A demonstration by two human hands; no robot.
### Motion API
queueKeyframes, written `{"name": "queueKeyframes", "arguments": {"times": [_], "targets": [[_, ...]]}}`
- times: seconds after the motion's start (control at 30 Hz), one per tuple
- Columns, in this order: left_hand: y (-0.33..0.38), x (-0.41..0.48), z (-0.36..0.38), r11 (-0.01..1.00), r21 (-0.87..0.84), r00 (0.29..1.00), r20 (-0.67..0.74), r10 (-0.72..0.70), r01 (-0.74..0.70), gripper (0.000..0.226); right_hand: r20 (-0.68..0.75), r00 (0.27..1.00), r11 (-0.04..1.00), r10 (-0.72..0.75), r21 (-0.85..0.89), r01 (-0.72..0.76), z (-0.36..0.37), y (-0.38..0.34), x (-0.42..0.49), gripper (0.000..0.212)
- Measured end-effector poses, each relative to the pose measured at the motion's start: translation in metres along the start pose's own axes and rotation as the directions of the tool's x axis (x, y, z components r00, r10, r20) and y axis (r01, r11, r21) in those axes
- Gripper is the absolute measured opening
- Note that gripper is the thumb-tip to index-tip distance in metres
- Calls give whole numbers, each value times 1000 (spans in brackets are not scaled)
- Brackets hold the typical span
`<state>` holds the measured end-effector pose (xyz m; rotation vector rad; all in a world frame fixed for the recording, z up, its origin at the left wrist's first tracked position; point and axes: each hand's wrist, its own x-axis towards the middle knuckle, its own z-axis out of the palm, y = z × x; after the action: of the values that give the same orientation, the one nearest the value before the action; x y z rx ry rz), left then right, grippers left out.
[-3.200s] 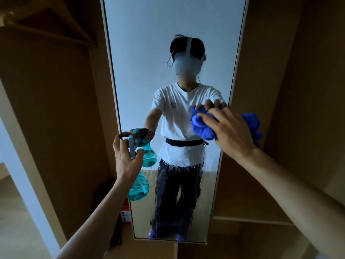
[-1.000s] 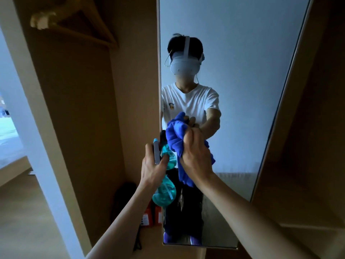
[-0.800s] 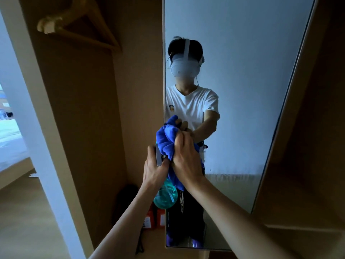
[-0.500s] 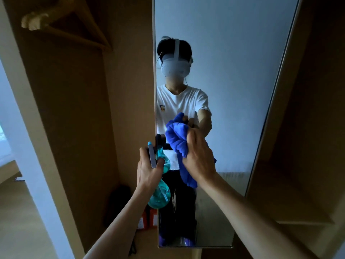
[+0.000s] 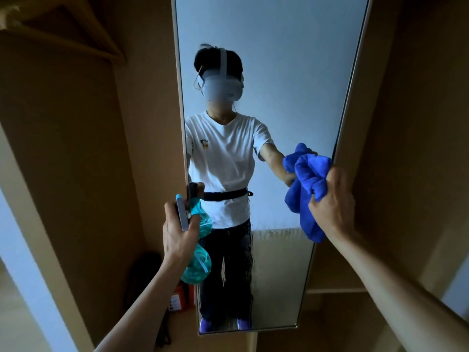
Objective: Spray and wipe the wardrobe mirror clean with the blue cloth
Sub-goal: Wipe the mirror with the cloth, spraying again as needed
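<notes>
Your right hand (image 5: pixel 331 201) grips the bunched blue cloth (image 5: pixel 305 189) and presses it against the mirror (image 5: pixel 291 72) at its right edge, about mid-height. Your left hand (image 5: pixel 179 229) is wrapped around the teal spray bottle (image 5: pixel 199 265), held just in front of the mirror's left edge with its nozzle pointing at the glass. Below the cloth, the lower part of the mirror is streaked with wet drips. A wooden hanger (image 5: pixel 76 34) hangs in the wardrobe to the upper left, and a red box (image 5: pixel 181 298) sits on the wardrobe floor beside the mirror's lower left corner.
</notes>
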<state>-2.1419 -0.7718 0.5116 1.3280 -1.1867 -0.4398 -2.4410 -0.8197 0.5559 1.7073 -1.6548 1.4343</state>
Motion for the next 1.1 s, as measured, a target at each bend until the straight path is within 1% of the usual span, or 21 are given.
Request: {"name": "queueKeyframes", "arguments": {"times": [0.1,0.17,0.27,0.37,0.5,0.57,0.67,0.77,0.83,0.87,0.9,0.97,1.0,1.07,1.1], "targets": [[3,-3,1,1000,3,1000,-15,12,-12,36,-14,1000,999,23,24,-23,1,5,0,49],[5,-4,2,1000,1,1000,-24,-4,4,37,-16,999,998,29,47,-28,3,3,-1,47],[8,-4,3,999,6,999,-15,-36,36,35,-24,999,996,27,82,-25,5,-4,0,40],[8,-5,1,999,-7,999,0,-37,37,38,-18,1000,998,12,64,-11,8,-15,-3,29],[4,-2,-3,998,-8,998,21,-63,63,40,4,998,997,-60,45,60,24,-47,-19,38],[0,-1,-5,998,-1,998,39,-55,55,35,16,995,994,-102,41,101,31,-68,-26,37],[-7,3,-8,999,7,997,62,-46,46,22,37,987,986,-156,72,153,41,-101,-35,44],[-10,6,-10,1000,17,997,72,-26,25,17,66,978,977,-199,94,192,54,-126,-46,48],[-11,6,-12,999,8,996,84,-35,35,18,83,968,969,-235,94,228,63,-140,-51,48],[-11,6,-13,999,7,994,98,-37,37,16,89,962,964,-259,92,251,67,-148,-53,47],[-11,6,-14,999,0,994,105,-32,32,19,95,954,957,-284,87,276,71,-155,-56,46],[-12,7,-16,999,-8,992,119,-30,31,33,121,933,940,-339,79,332,75,-168,-60,49],[-14,7,-17,999,-23,991,128,-38,41,32,142,917,928,-372,80,364,76,-172,-61,52],[-16,9,-19,997,-48,988,146,-46,54,17,186,884,903,-429,81,421,73,-174,-59,57],[-16,9,-20,997,-57,987,155,-48,58,15,210,869,893,-449,80,442,70,-174,-56,59]]}}
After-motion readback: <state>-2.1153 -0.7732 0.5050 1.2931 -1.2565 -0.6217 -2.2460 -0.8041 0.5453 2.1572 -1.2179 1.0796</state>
